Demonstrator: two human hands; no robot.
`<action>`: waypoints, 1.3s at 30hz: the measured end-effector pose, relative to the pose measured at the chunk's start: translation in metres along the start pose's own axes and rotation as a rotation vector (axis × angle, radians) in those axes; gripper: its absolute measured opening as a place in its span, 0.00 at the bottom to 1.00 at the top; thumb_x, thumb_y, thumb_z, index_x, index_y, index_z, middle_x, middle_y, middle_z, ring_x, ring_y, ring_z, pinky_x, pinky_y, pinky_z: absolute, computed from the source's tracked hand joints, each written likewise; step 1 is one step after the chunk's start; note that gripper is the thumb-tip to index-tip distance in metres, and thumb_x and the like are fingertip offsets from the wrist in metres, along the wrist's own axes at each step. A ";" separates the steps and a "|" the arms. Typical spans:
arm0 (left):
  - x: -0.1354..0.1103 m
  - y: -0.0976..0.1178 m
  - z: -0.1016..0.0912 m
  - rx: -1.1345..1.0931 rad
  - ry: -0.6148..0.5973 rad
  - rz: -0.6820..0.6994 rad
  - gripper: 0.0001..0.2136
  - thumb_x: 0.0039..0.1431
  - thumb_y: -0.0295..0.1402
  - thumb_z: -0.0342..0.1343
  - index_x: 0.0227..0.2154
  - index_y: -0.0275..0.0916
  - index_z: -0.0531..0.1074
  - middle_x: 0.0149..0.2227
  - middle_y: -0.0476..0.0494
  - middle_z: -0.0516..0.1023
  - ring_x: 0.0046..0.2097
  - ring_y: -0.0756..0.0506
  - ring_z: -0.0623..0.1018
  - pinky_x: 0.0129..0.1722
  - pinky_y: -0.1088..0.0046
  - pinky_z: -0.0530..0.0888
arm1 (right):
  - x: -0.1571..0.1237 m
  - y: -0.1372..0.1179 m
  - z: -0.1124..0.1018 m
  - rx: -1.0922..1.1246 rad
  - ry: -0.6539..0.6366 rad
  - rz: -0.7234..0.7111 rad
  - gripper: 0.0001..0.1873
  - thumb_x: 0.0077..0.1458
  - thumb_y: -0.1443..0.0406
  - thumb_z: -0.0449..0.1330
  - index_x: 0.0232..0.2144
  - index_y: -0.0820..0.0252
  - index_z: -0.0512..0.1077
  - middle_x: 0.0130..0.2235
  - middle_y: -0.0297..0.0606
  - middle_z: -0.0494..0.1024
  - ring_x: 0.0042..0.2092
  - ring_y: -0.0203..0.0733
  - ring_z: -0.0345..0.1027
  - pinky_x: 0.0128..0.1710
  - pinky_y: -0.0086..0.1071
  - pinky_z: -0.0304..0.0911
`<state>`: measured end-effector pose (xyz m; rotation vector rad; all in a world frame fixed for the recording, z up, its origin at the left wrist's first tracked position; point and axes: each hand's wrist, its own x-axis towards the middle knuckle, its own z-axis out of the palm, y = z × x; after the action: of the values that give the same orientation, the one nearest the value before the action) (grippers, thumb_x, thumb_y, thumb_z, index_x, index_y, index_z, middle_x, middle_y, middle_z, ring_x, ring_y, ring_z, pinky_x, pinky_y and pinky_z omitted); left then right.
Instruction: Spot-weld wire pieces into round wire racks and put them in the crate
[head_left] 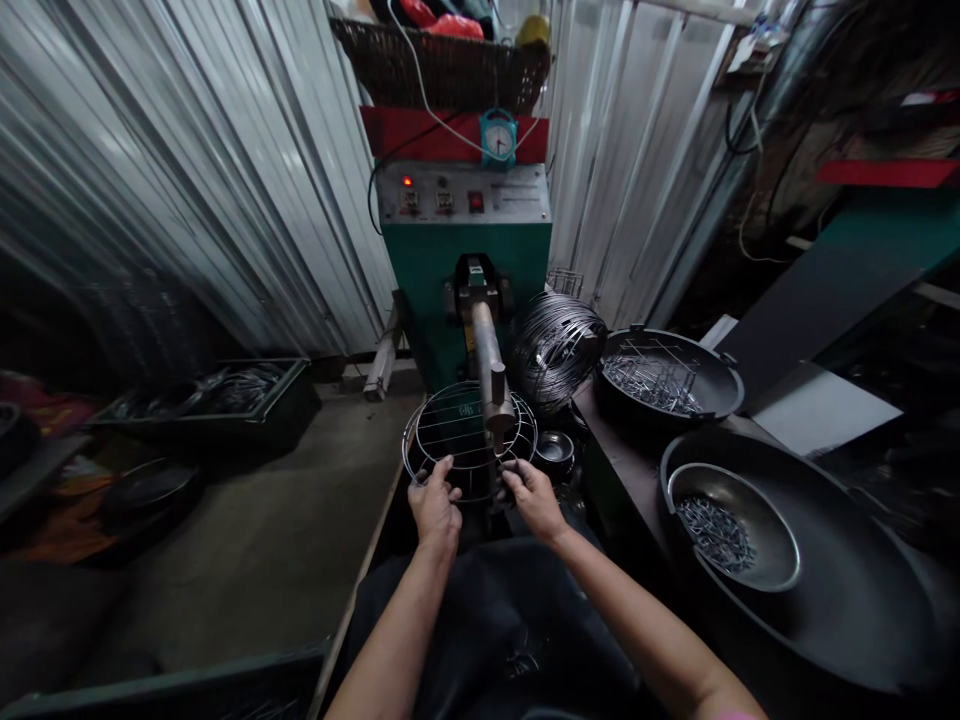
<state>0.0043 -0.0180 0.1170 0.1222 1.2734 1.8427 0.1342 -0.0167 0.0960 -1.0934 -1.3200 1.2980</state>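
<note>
A round wire rack (450,425) with parallel bars lies under the metal arm (491,365) of a green spot-welding machine (420,260). My left hand (437,510) is closed on the rack's near left rim, thumb on top. At the near right, my right hand (531,495) pinches close to the rim, just below the tip of the metal arm. Whatever small piece sits between those fingers is too dark to make out. Part of the rack's right side is hidden behind the arm.
Wire rings hang in a bundle (559,350) right of the machine. Two dark pans stand on the right, one with wire pieces (652,375), the larger pan (847,590) with a metal bowl (780,540) of short pieces. A green bin (292,400) sits on the left floor.
</note>
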 end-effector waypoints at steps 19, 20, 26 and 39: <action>0.008 -0.010 0.004 0.086 0.110 -0.040 0.23 0.33 0.34 0.64 0.26 0.42 0.51 0.20 0.59 0.59 0.17 0.58 0.58 0.14 0.82 0.53 | 0.007 -0.002 -0.011 -0.016 0.096 -0.047 0.19 0.50 0.54 0.54 0.38 0.61 0.69 0.28 0.34 0.73 0.22 0.34 0.65 0.23 0.29 0.62; 0.007 -0.010 0.004 0.082 0.118 -0.039 0.23 0.33 0.34 0.64 0.26 0.42 0.51 0.20 0.59 0.60 0.17 0.58 0.59 0.14 0.82 0.53 | 0.005 -0.002 -0.015 -0.052 0.134 -0.059 0.20 0.51 0.54 0.53 0.40 0.62 0.70 0.28 0.35 0.73 0.22 0.35 0.65 0.24 0.30 0.62; -0.008 -0.007 0.008 0.004 0.172 -0.087 0.23 0.33 0.31 0.64 0.26 0.41 0.52 0.21 0.58 0.61 0.18 0.57 0.57 0.14 0.82 0.53 | -0.051 0.031 -0.065 -0.313 0.153 -0.067 0.19 0.48 0.55 0.56 0.40 0.57 0.73 0.40 0.42 0.76 0.45 0.49 0.69 0.46 0.43 0.63; 0.081 0.059 -0.011 0.472 -0.042 -0.405 0.13 0.35 0.33 0.65 0.24 0.36 0.68 0.25 0.44 0.68 0.24 0.47 0.69 0.23 0.63 0.70 | -0.106 0.090 -0.093 -0.423 0.067 0.115 0.12 0.40 0.63 0.58 0.33 0.49 0.73 0.27 0.39 0.75 0.32 0.54 0.70 0.37 0.47 0.62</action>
<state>-0.0863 0.0237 0.1288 0.1442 1.5543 1.1740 0.2394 -0.1045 0.0005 -1.5080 -1.5405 1.0762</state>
